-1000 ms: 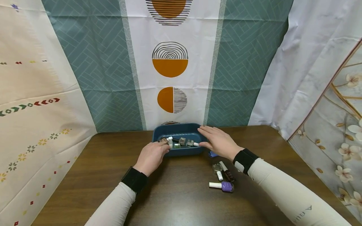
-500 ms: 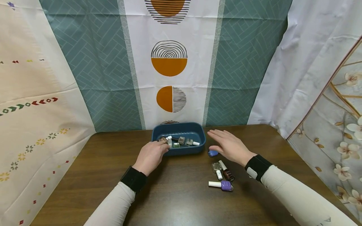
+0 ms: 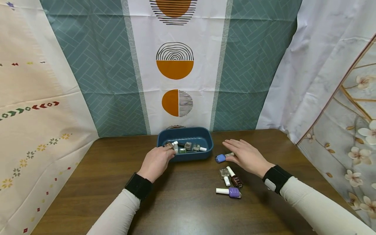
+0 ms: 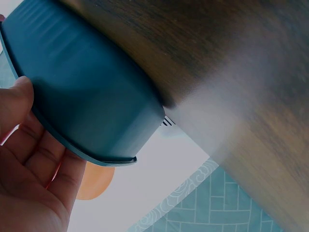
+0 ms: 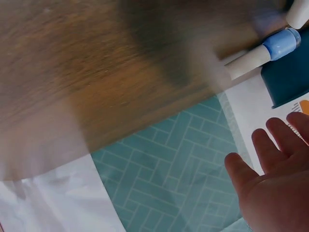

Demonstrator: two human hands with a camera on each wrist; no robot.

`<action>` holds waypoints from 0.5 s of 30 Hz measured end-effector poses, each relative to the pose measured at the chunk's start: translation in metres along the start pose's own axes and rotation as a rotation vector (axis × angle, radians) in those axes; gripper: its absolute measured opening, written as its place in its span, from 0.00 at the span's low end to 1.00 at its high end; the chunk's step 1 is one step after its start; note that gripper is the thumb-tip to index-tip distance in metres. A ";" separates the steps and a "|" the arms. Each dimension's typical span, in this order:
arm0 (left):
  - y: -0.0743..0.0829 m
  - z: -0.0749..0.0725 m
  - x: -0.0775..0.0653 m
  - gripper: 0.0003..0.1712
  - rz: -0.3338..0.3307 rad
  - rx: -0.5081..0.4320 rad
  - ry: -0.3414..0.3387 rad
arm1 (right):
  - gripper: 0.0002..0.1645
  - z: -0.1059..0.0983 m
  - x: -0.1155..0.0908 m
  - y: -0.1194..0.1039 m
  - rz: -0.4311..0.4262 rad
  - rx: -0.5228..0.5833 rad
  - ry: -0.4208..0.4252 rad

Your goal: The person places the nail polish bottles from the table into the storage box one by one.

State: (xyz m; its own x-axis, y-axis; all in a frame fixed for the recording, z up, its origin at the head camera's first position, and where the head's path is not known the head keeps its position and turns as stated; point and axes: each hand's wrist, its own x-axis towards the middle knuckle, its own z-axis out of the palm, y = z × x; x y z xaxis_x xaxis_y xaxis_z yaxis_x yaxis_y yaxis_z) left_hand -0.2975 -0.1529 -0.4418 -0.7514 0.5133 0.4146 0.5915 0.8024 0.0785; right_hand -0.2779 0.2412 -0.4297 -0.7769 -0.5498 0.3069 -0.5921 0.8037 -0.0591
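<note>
A dark blue plastic bin [image 3: 192,157] stands at the back of the table, with several nail polish bottles [image 3: 188,146] lying inside. My left hand [image 3: 155,163] grips its near left rim; in the left wrist view the thumb [image 4: 21,99] presses the outer wall [image 4: 91,92] and the fingers reach over the rim. My right hand [image 3: 248,158] hovers right of the bin, fingers extended and holding nothing. Closest to it lies a blue nail polish bottle [image 3: 220,158], its pale cap partly behind the thumb in the head view. The right wrist view also shows this blue bottle [image 5: 280,44].
Nearer on the brown table [image 3: 182,202] lie a clear nail polish bottle [image 3: 224,173], a dark brown one [image 3: 236,181] and a purple one [image 3: 234,192]. Fabric hangings [image 3: 249,65] close off the back and both sides.
My right hand has moved from the bin's right rim to the right, uncovering the blue nail polish bottle. My left hand keeps its grip on the bin.
</note>
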 end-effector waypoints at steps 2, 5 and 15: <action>-0.001 -0.001 -0.001 0.09 -0.002 -0.003 0.000 | 0.37 0.000 -0.001 0.000 -0.003 -0.010 -0.007; -0.001 -0.001 -0.001 0.09 0.000 -0.005 0.006 | 0.36 -0.001 -0.002 0.001 -0.007 -0.025 -0.016; -0.001 0.001 -0.001 0.05 0.030 0.029 0.041 | 0.35 0.004 -0.006 0.005 -0.041 -0.091 -0.018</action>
State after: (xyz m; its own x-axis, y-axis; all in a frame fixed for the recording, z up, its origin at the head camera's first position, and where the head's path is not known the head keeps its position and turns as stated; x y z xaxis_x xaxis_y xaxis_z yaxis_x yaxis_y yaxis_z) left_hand -0.2975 -0.1538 -0.4438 -0.7205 0.5246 0.4535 0.6043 0.7957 0.0398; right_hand -0.2766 0.2473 -0.4359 -0.7567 -0.5861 0.2896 -0.6023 0.7973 0.0401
